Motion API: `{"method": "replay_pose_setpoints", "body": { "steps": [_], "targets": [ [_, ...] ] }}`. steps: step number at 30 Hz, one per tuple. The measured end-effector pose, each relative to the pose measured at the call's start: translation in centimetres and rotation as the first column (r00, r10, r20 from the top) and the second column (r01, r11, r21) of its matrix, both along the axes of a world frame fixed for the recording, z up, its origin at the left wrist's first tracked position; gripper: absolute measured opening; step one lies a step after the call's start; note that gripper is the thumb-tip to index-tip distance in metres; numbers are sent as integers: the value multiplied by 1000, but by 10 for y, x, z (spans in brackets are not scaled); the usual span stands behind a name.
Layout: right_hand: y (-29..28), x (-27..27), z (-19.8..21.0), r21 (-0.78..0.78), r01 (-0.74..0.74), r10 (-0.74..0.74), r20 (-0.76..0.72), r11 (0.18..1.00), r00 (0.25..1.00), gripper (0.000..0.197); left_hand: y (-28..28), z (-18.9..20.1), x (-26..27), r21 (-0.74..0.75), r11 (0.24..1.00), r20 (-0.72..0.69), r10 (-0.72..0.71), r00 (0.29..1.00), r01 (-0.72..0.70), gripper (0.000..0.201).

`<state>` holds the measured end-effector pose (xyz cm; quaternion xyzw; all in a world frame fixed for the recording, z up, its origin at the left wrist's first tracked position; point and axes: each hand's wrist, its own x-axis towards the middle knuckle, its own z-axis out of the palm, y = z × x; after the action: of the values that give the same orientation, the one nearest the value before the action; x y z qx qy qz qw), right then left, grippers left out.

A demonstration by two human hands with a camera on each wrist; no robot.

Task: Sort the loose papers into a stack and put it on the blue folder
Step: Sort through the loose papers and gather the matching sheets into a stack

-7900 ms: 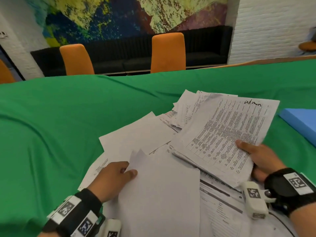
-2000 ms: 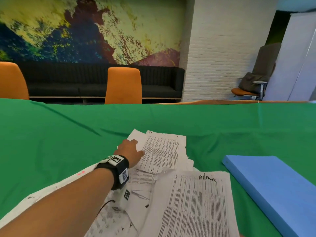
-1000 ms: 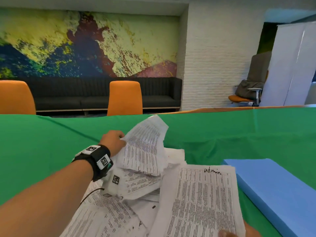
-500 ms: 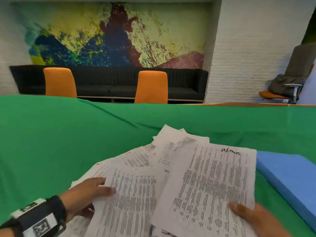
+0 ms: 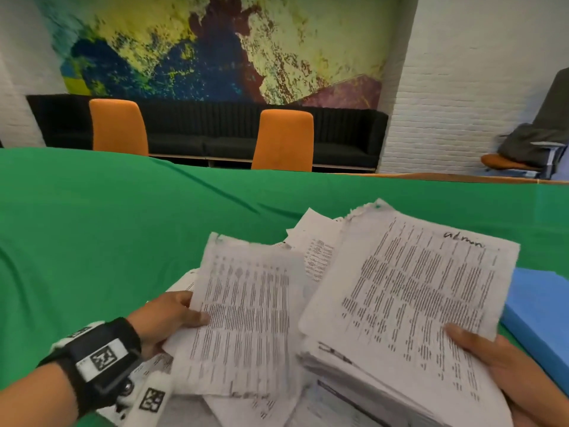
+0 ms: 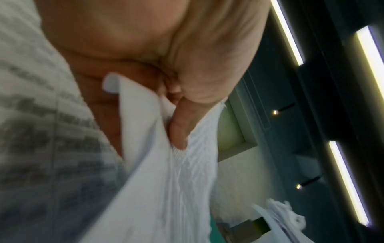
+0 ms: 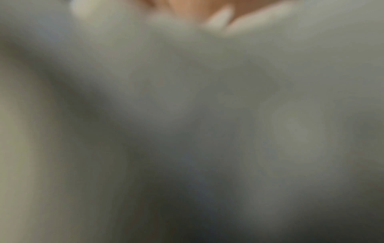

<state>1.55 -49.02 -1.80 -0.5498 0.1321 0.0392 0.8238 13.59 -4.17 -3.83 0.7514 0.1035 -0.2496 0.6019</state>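
My right hand (image 5: 492,362) grips a thick stack of printed papers (image 5: 409,297), thumb on the top sheet marked "admin". My left hand (image 5: 172,315) pinches a loose printed sheet (image 5: 246,315) by its left edge, held just left of the stack. In the left wrist view the thumb (image 6: 180,129) presses on that white sheet (image 6: 166,189). More loose papers (image 5: 317,251) lie underneath on the green tablecloth (image 5: 107,241). The blue folder (image 5: 542,312) lies to the right of the stack. The right wrist view is a grey blur of paper.
Two orange chairs (image 5: 283,140) and a black sofa (image 5: 345,134) stand beyond the table's far edge. Another chair with grey cloth (image 5: 529,149) is at the far right. Green cloth stretches bare to the left and far side.
My left hand pulled the far sheet back from the middle of the table and now holds it beside the stack. The stack in my right hand has risen a little.
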Motion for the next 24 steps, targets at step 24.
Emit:
{"method": "replay_pose_setpoints", "body": {
  "steps": [24],
  "targets": [
    [94,36,-35,141,-348,363,-97,927,927,43,-31,-23,-76,-519,827,-62,214,975,-214,37]
  ]
}}
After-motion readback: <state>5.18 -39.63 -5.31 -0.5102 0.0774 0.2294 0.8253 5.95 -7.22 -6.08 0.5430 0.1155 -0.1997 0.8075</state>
